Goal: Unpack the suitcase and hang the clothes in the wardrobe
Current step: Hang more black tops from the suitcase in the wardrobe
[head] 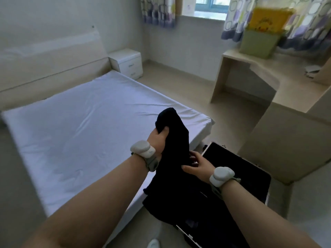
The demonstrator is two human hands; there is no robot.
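Observation:
A dark navy garment (176, 169) hangs lifted above the open black suitcase (238, 169) on the floor by the bed's foot corner. My left hand (158, 138) grips the garment's upper end, thumb curled over the cloth. Lower down, my right hand (198, 162) pinches the cloth's right edge between thumb and fingers. More dark clothing lies in the suitcase under the garment. No wardrobe is in view.
A bed (86, 133) with a white sheet fills the left. A white nightstand (128, 62) stands at its head. A beige desk (259, 72) carries a green box (258, 43). A beige cabinet panel (293, 144) stands right of the suitcase.

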